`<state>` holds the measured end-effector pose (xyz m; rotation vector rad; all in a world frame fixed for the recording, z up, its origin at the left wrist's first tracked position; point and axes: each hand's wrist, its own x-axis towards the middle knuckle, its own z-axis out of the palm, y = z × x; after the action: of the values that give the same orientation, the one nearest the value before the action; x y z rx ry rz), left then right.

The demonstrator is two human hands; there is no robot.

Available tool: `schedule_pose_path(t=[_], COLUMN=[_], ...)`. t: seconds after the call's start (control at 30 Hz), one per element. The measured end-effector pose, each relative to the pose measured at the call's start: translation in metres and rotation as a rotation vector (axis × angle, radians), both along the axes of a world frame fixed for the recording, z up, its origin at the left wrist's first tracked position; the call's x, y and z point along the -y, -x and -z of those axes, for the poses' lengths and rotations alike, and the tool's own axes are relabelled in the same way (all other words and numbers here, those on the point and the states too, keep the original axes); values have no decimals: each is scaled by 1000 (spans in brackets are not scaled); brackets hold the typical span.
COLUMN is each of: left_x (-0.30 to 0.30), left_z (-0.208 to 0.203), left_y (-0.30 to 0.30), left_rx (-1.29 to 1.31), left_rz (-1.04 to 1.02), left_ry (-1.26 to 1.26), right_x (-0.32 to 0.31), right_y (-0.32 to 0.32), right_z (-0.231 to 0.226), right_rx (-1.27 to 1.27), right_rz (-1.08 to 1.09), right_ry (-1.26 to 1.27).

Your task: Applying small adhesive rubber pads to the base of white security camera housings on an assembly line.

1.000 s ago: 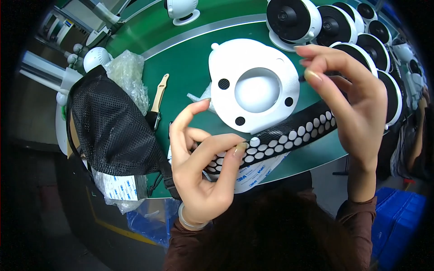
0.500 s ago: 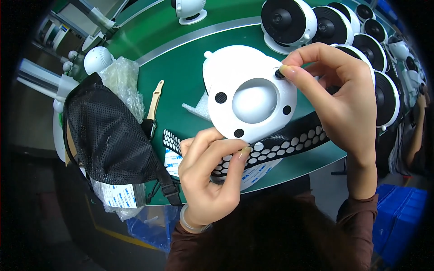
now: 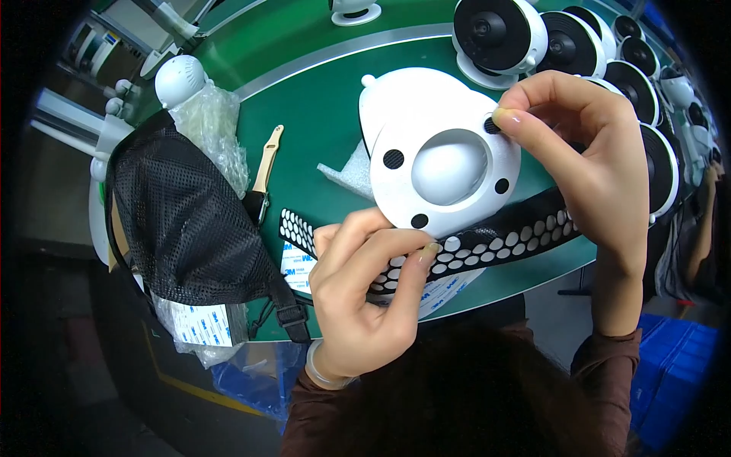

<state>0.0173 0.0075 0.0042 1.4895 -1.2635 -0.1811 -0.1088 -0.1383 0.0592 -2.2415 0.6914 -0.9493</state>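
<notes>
A white round-bodied camera (image 3: 415, 91) lies on the green table with its ring-shaped base (image 3: 390, 190) facing up. Several black round pads (image 3: 394, 159) sit around the ring's central hole. At the ring's upper right, the thumb and forefinger of my right hand (image 3: 598, 160) close on one of these pads, partly covering it. Just below the base, my left hand (image 3: 365, 297) pinches the edge of a black strip (image 3: 525, 242) dotted with rows of white discs. That strip runs behind my left fingers and rises toward my right wrist.
Several white cameras with black faces (image 3: 491, 34) crowd the right. On the left lie a black mesh bag (image 3: 190, 221), bubble wrap (image 3: 213, 129) and a watch with a beige strap (image 3: 266, 164). White foam (image 3: 354, 171) sits beside the base. Blue crates (image 3: 674, 373) stand lower right.
Everything on the table sits slightly farther right in the picture, as the view has shifted. Both hands keep the same hold beside the base.
</notes>
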Motion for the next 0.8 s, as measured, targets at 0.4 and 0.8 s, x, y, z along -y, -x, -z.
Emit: schedule_pose_path(t=[0.4, 0.8], left_x=[3, -2], left_z=[-1, 1], left_y=[0, 0], left_rx=[26, -90], left_rz=[9, 17], left_ry=[-1, -29], right_x=[-6, 14], right_y=[-1, 5], right_z=[-1, 4], right_rx=[-96, 155], right_rz=[80, -181], right_ry=[295, -69])
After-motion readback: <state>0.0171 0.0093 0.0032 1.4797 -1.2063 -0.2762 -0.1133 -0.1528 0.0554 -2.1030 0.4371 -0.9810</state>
